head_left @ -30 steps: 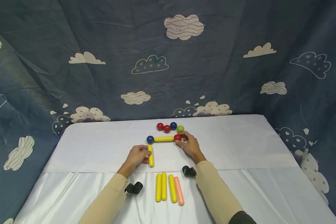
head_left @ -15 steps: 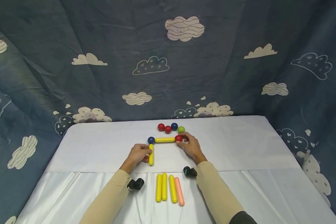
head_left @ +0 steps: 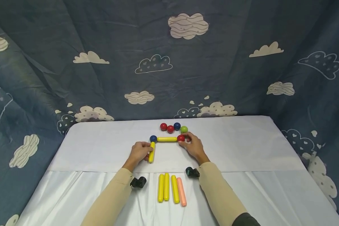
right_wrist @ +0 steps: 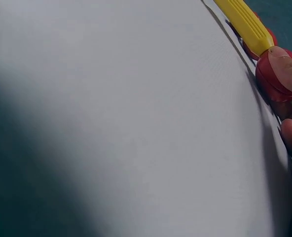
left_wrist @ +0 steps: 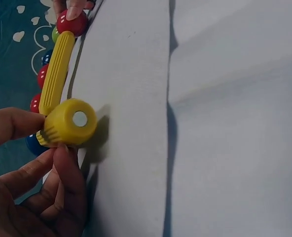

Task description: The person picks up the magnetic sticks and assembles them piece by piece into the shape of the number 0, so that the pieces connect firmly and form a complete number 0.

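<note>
Held yellow rod (head_left: 151, 154), near end now leftward

Yellow grooved rod (head_left: 167, 139), crosswise. Left end: blue ball (head_left: 153, 138); right end: red ball (head_left: 180, 138). Behind: red, blue, green balls (head_left: 170, 129). Before left end: second yellow rod (head_left: 151, 154). Farther before: three yellow rods (head_left: 166, 187), pink rod (head_left: 181, 191).

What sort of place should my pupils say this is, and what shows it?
Probably a small staged recording area: dark cloud-printed cloth hangs behind and beside a white-covered table, and black devices, apparently cameras, sit at both wrists. Anything beyond is hidden.
</note>
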A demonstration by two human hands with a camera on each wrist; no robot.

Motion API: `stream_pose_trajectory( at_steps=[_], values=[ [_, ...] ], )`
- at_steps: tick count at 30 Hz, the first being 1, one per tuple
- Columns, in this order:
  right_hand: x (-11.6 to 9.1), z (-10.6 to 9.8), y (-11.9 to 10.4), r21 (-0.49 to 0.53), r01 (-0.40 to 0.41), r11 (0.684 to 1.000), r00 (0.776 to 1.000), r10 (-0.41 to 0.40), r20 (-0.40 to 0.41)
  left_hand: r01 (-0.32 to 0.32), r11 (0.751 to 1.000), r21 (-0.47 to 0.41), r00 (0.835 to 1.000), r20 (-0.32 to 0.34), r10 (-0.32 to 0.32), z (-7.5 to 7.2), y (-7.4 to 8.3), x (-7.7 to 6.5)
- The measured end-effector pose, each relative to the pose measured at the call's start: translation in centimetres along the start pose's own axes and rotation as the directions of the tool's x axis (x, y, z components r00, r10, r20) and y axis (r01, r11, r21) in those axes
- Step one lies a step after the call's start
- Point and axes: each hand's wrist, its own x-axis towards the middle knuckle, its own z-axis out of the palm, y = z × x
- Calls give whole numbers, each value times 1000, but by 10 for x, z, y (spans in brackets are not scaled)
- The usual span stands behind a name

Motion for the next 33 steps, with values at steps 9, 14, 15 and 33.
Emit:
stream_pose_trajectory(
  at_steps=[9,14,15,33],
  values=[
    [1,2,0,-20,26,999,1000,-26,-7,1,997,83,999,-36,3,-2,1,0],
    [1,0,1,-17,13,1000,1000,-13,-12,1,992,125,1000,-28,2,-5,1,4],
    [1,0,1,-17,12,1000,1000,-13,-15,2,991,137,1000,-28,2,-5,2,4],
    [0,-2,1,18,12,1000,1000,-12,-13,-100,927,362,992,-34,120,-2,60,48]
  ],
)
